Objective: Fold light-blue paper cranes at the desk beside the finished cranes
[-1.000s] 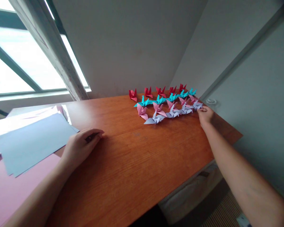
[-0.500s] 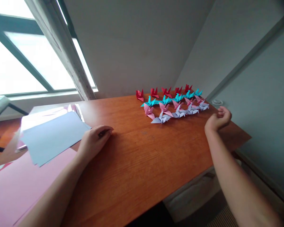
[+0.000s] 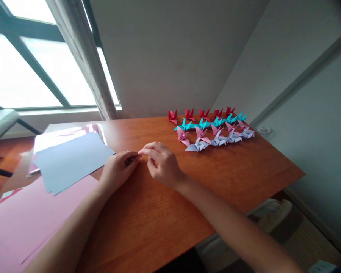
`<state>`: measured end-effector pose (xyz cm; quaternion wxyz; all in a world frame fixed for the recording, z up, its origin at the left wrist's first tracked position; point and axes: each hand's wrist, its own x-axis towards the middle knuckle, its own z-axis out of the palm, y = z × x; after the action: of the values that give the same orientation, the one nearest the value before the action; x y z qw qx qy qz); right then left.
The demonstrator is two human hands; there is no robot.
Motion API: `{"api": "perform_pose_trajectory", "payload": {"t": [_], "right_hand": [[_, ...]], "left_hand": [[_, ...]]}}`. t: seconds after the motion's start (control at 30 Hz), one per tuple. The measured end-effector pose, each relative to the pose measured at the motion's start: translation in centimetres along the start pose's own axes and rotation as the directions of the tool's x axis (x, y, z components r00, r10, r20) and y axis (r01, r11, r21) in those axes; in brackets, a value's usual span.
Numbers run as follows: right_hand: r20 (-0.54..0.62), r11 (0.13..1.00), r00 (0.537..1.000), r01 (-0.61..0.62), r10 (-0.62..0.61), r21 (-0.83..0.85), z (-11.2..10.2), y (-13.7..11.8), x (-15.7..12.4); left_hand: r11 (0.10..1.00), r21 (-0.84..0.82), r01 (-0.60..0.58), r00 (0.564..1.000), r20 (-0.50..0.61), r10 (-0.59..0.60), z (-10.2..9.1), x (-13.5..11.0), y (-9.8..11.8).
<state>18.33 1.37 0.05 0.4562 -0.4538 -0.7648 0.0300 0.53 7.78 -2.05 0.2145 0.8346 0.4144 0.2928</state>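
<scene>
My left hand (image 3: 119, 167) rests on the wooden table (image 3: 147, 220), its fingers and thumb pinched together. Just to its right, my right hand (image 3: 165, 163) is curled, with its fingertips meeting those of the left. Whatever may be between the fingertips is hidden or too small to name. Beneath and beside my left forearm lie large pink sheets of paper (image 3: 59, 208). A stack of pale blue paper sheets (image 3: 74, 159) overlaps them, its corner close behind the left wrist.
Folded paper cranes stand in rows at the back right: red cranes (image 3: 189, 114), turquoise cranes (image 3: 202, 124), pink cranes (image 3: 183, 136) and lavender cranes (image 3: 198, 145). A curtain (image 3: 83, 57) hangs by the window at left. A chair (image 3: 2, 125) stands beyond the table's left side.
My right hand has swung left from the table's right edge to meet my left fingertips. The left hand keeps its pinch. The view has shifted slightly.
</scene>
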Motion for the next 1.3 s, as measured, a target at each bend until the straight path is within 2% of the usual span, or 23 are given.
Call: {"api": "perform_pose_trajectory", "payload": {"t": [0.1,0.2,0.6,0.83,1.13,1.3], "right_hand": [[0.125,0.996,0.988,-0.083,0.087,-0.038,2.5,1.0,1.1],[0.189,0.987,0.969,-0.149,0.158,-0.062,3.6,1.6,1.2],[0.145,0.941,0.954,-0.286,0.262,0.18,4.2,2.6,1.4],[0.141,0.895,0.928,-0.371,0.346,0.247,4.2,2.8,1.3],[0.117,0.881,0.917,-0.399,0.382,0.253,4.4,3.2,1.1],[0.14,0.887,0.918,-0.395,0.371,0.241,4.2,3.0,1.1]], "left_hand": [[1.0,-0.012,0.0,1.0,-0.006,0.0,0.0,-0.1,0.1],[1.0,-0.019,0.015,1.0,0.024,-0.015,-0.3,-0.2,0.4],[0.997,0.073,-0.015,0.986,0.166,0.003,-0.3,0.1,0.8],[0.967,0.251,0.033,0.986,0.148,-0.072,0.2,0.0,1.5],[0.926,0.355,0.128,0.977,0.117,-0.179,0.4,1.2,1.8],[0.926,0.354,0.133,0.976,0.114,-0.184,0.3,1.1,1.7]]}}
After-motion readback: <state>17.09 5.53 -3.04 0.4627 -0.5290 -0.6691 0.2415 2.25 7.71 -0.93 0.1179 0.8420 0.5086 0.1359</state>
